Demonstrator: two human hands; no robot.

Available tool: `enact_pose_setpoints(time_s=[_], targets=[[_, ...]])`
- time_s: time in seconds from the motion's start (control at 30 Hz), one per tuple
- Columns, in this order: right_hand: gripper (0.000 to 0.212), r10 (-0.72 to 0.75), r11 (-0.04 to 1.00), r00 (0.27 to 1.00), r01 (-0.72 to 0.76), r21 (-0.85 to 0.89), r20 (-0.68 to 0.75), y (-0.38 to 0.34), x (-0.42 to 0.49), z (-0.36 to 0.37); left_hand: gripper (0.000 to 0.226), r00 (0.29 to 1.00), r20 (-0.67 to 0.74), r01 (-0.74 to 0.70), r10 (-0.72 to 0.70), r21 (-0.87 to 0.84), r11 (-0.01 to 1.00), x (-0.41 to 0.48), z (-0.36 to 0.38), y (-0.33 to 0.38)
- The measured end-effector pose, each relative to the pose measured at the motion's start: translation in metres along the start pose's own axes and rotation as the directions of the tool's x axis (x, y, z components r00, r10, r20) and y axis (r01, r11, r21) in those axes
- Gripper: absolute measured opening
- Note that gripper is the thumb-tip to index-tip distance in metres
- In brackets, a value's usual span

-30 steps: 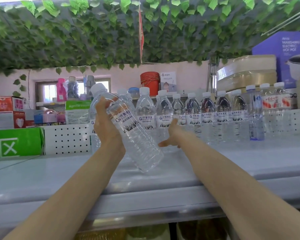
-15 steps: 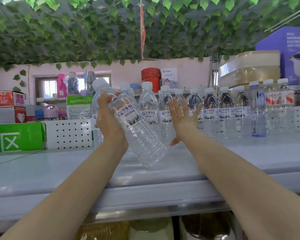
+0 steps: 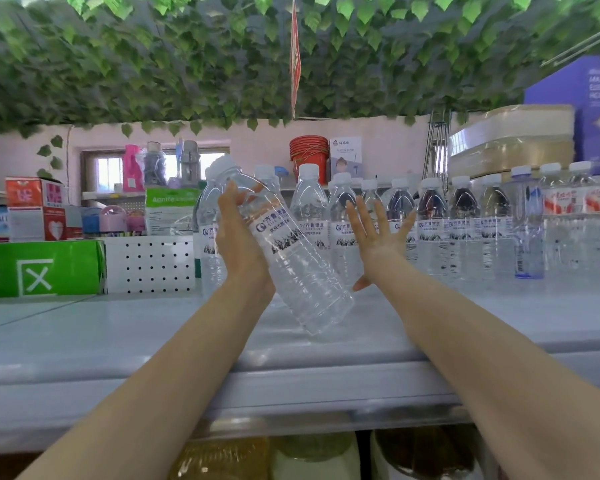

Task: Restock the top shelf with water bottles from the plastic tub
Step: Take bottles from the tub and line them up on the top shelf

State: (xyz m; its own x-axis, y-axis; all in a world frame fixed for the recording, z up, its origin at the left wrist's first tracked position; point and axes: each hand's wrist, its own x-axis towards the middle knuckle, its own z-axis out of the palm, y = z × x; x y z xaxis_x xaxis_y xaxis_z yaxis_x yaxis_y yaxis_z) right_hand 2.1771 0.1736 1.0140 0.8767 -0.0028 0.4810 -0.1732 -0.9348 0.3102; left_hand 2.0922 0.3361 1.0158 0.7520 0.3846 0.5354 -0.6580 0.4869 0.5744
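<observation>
My left grip (image 3: 238,237) is curled round the upper half of a clear plastic water bottle (image 3: 302,271) with a white cap and a white printed label. The fingers are on its far side and the palm is against its near side. The bottle is tilted: its cap points up and away to the left of this grip, and its base hangs down to the grip's right, low over the pale grey top shelf (image 3: 118,327). I cannot tell whether the base touches the shelf.

My right grip (image 3: 378,233) is wide and holds nothing. Its fingers are straight and spread, and its palm faces away from me. Just beyond it stands a row of upright clear water bottles (image 3: 430,223) with the same white labels. The row runs from behind the left grip out past the right one. I cannot tell whether the fingertips reach them.

Well to the left of the left grip there is a white perforated metal panel (image 3: 149,261), with a green cardboard carton (image 3: 39,268) beside it. Green artificial leaves (image 3: 187,64) hang above both grips.
</observation>
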Motion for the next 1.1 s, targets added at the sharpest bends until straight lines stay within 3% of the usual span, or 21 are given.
enact_pose_setpoints(time_s=[0.13, 0.27, 0.4, 0.5, 0.57, 0.67, 0.83, 0.93, 1.0, 1.07, 1.1], targets=[[0.134, -0.028, 0.998, 0.999, 0.030, 0.050, -0.034, 0.003, -0.011, -0.006, 0.031, 0.999, 0.031, 0.042, -0.042, 0.019, 0.999, -0.002, 0.005, 0.002], [0.127, 0.025, 0.994, 1.000, -0.025, 0.111, -0.003, 0.027, -0.029, -0.020, 0.031, 0.999, -0.038, 0.036, -0.030, 0.163, 0.986, -0.012, 0.014, 0.007], [0.121, 0.020, 0.918, 0.992, -0.069, 0.390, 0.127, 0.059, -0.048, -0.037, 0.040, 1.000, -0.004, 0.017, -0.016, 0.220, 0.975, -0.021, 0.020, 0.015], [0.124, -0.135, 0.838, 0.971, 0.006, 0.545, 0.196, 0.069, -0.072, -0.056, 0.030, 0.997, 0.066, 0.019, -0.038, 0.275, 0.961, -0.025, 0.028, 0.024], [0.115, -0.323, 0.690, 0.916, 0.056, 0.721, 0.238, 0.071, -0.093, -0.068, 0.029, 0.987, 0.129, 0.063, -0.099, 0.262, 0.963, -0.029, 0.037, 0.035], [0.095, -0.577, 0.371, 0.781, -0.013, 0.929, 0.241, 0.072, -0.123, -0.080, 0.035, 0.945, 0.298, 0.083, -0.134, 0.179, 0.980, -0.035, 0.050, 0.049], [0.082, -0.691, -0.008, 0.717, 0.115, 0.993, -0.088, 0.064, -0.149, -0.092, 0.026, 0.873, 0.478, 0.050, -0.100, 0.116, 0.992, -0.055, 0.077, 0.070], [0.077, -0.537, -0.122, 0.814, 0.184, 0.975, -0.221, 0.054, -0.160, -0.086, 0.018, 0.858, 0.510, 0.004, -0.064, 0.118, 0.993, -0.060, 0.083, 0.077], [0.076, -0.460, -0.140, 0.850, 0.217, 0.966, -0.257, 0.053, -0.164, -0.076, 0.026, 0.870, 0.492, -0.095, -0.031, 0.228, 0.969, -0.066, 0.082, 0.079], [0.082, -0.399, -0.115, 0.881, 0.226, 0.967, -0.254, 0.054, -0.167, -0.067, 0.041, 0.879, 0.476, -0.261, 0.014, 0.457, 0.850, -0.072, 0.074, 0.078], [0.086, -0.361, -0.101, 0.899, 0.227, 0.969, -0.248, 0.055, -0.167, -0.064, 0.047, 0.870, 0.491, -0.369, 0.052, 0.576, 0.729, -0.072, 0.065, 0.075]])
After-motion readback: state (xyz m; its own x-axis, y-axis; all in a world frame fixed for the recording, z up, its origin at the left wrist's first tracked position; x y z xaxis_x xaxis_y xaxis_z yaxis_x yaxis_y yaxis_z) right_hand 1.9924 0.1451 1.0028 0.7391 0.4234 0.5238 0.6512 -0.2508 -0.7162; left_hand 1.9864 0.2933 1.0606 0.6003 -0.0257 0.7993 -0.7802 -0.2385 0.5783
